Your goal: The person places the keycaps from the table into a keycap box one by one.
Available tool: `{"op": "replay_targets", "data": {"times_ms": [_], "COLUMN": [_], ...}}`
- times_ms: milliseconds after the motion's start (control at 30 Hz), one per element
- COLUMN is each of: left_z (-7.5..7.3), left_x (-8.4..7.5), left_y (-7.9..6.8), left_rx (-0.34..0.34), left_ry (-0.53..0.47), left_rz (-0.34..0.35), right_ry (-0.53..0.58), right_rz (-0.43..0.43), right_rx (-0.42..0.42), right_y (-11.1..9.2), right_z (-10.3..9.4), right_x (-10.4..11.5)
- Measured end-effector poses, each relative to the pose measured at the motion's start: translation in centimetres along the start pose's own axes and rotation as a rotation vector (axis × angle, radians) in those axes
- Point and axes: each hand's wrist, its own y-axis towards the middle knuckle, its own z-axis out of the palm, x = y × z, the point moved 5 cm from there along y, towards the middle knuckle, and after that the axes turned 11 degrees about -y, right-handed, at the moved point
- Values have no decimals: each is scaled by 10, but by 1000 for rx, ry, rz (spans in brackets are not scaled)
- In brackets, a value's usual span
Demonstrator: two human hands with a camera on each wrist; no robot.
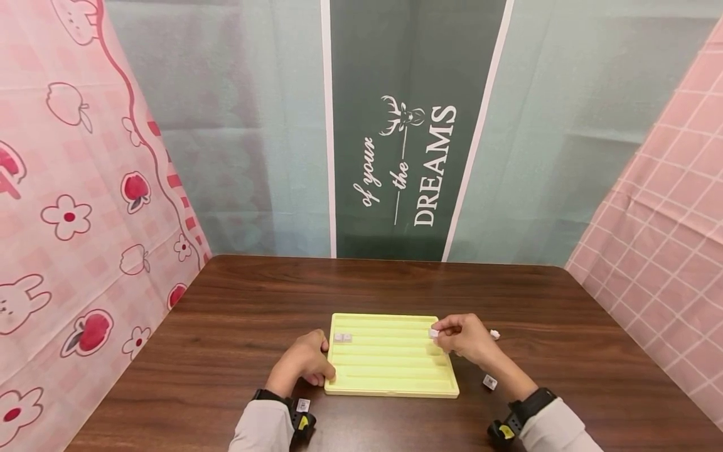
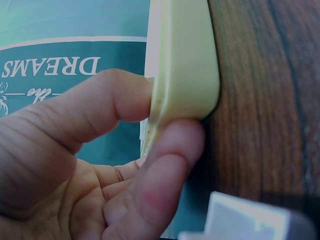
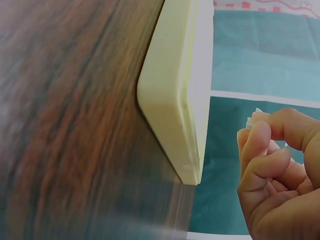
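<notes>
A pale yellow tray with long ridged rows lies on the table. My left hand holds its left edge; in the left wrist view the thumb touches the rim and a finger presses the tray's side. Two small white keycaps sit side by side at the left end of an upper row. Over the tray's right end, my right hand pinches another white keycap between thumb and fingertips. The right wrist view shows this hand raised beyond the tray's side, the keycap mostly hidden.
On the dark wooden table, a white keycap and a small white piece lie right of the tray. Another keycap lies by the left wrist. Cloth curtains stand behind and at both sides.
</notes>
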Motion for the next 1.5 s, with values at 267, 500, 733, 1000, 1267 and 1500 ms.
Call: {"op": "replay_targets", "data": {"times_ms": [267, 500, 733, 1000, 1267, 1500], "left_z": [2, 1, 1, 0, 0, -1], "left_x": [-1, -1, -3, -2, -2, -2], "left_y": [0, -1, -1, -1, -1, -1], "left_rx": [3, 1, -7, -4, -2, -5], "left_ry": [-6, -2, -2, -2, -13, -10], "left_rz": [4, 2, 15, 7, 2, 3], "right_ry": [-48, -54, -76, -85, -124, -158], "right_rz": [-47, -59, -76, -65, -49, -52], "right_rx": [-4, 11, 2, 12, -2, 9], "right_y": [2, 9, 14, 20, 28, 34], "right_z": [8, 19, 28, 39, 50, 61], "right_x": [14, 17, 25, 34, 45, 52]}}
